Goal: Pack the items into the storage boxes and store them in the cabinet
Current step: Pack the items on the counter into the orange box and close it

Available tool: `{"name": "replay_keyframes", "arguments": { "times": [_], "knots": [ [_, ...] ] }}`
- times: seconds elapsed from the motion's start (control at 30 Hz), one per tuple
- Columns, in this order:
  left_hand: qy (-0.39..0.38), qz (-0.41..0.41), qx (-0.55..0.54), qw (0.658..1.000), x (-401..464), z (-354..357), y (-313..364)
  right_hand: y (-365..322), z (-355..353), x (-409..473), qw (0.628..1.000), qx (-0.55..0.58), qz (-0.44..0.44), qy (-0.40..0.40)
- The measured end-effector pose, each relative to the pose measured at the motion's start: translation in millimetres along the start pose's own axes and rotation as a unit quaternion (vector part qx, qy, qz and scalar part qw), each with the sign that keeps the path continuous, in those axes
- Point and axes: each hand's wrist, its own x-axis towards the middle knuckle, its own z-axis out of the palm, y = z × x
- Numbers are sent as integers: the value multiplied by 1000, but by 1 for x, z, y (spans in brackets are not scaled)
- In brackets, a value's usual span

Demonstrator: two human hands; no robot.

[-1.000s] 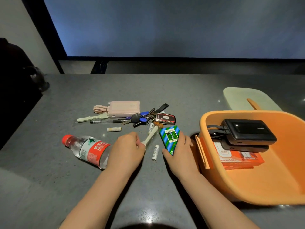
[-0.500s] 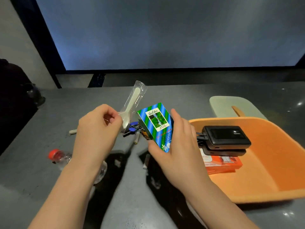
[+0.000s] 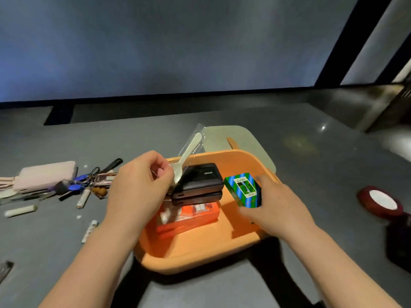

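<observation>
Over the orange box (image 3: 200, 258), the left hand (image 3: 138, 192) pinches an upright spoon (image 3: 186, 154); the right hand (image 3: 273, 207) grips the tilted pack (image 3: 243, 190).

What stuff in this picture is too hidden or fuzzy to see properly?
All in the head view:
- Orange packet in the orange box: print blurred, top hidden under two black power banks.
- Green-blue box: lower end hidden by the right hand.
- Wrapped spoon: bowl partly behind the left hand.
- Dark red object: blurred, unidentifiable.
</observation>
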Motion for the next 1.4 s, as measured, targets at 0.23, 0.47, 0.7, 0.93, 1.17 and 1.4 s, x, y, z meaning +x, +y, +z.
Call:
{"name": "replay_keyframes", "arguments": {
  "times": [0.23,0.47,0.7,0.93,1.17,1.4],
  "knots": [
    [-28,-17,19,999,-16,22,11,-11,23,46,972,-196,-43,-125],
    [-56,-25,40,997,-23,32,12,-21,38,70,946,-225,-56,-227],
    [-99,-32,-32,994,-17,51,25,6,-3,48,968,215,-117,-49],
    [-151,-16,-80,985,-18,69,41,-6,4,32,880,469,-49,-62],
    [-35,-3,17,999,-15,37,8,17,-7,61,995,76,-60,-29],
    [-35,-26,15,999,-28,18,-14,-14,29,81,971,-159,-83,-158]
  ]
}}
